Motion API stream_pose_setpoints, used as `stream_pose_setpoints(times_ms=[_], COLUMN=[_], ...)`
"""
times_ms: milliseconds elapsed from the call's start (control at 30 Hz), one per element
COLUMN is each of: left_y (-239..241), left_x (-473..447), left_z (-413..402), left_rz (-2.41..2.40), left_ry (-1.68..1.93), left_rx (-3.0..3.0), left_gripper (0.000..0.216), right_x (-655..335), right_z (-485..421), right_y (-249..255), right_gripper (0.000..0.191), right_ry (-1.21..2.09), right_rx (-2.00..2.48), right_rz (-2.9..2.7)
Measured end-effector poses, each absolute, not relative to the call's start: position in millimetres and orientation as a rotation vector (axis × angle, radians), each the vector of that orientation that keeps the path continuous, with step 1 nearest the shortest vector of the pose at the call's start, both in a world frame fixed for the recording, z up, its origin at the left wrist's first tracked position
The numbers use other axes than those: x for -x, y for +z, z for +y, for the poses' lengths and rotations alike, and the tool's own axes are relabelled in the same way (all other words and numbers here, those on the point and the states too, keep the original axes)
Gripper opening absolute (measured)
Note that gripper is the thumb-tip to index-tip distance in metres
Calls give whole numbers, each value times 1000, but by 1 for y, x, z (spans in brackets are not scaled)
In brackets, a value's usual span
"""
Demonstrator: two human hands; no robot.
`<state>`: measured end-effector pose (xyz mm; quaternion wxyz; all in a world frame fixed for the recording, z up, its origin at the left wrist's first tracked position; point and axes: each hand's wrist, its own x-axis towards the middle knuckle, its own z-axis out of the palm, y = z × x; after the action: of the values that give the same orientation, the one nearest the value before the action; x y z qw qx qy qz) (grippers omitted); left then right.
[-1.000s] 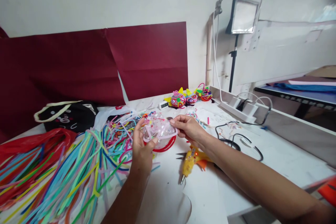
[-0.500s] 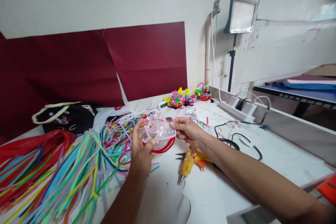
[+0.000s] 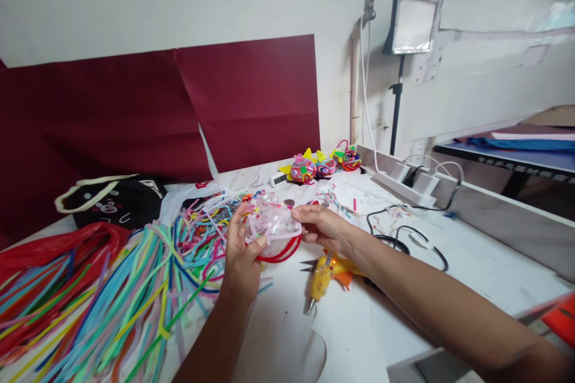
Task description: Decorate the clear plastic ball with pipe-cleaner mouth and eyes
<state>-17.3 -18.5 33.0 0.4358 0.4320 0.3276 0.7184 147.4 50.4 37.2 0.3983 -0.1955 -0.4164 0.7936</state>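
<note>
While the left hand (image 3: 242,251) cradles one side of a clear plastic piece (image 3: 276,224) between thumb and curled fingers, the right hand (image 3: 321,224) pinches its right end, thumb and forefinger drawn narrow. Seen from the head camera, this piece is held above the middle of the white table (image 3: 345,335), a pale pink strip along its near side and a red strip (image 3: 283,254) curving below.

Nearer the table's front edge, below the right wrist, lies a yellow glue gun (image 3: 321,281), its metal nozzle towards that edge; dark pointed tips (image 3: 309,266) stick out just beside it. Towards the front left corner spread long multicoloured fuzzy stems (image 3: 148,275), partly beside a red plastic bag (image 3: 108,238). Shorter pieces (image 3: 197,245) are heaped close to the left hand.

Along the back edge stand a black bag (image 3: 117,203) on the left and, right of centre, bright fish-like ornaments (image 3: 303,169) beside a small white device (image 3: 277,179). A power strip (image 3: 406,190) lies by the raised right edge.
</note>
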Motion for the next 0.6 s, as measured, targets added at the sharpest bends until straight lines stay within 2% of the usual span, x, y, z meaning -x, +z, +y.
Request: stream_pose_setpoints(times_ms=[600], left_y=[27], left_x=[16], left_z=[-13], left_rz=[749], left_ry=[1730], left_rx=[-896], left_gripper=[75], right_x=[-139], right_z=[46], right_y=[32], right_gripper=[46], right_ry=[1876], right_rx=[413], right_rz=[-1079])
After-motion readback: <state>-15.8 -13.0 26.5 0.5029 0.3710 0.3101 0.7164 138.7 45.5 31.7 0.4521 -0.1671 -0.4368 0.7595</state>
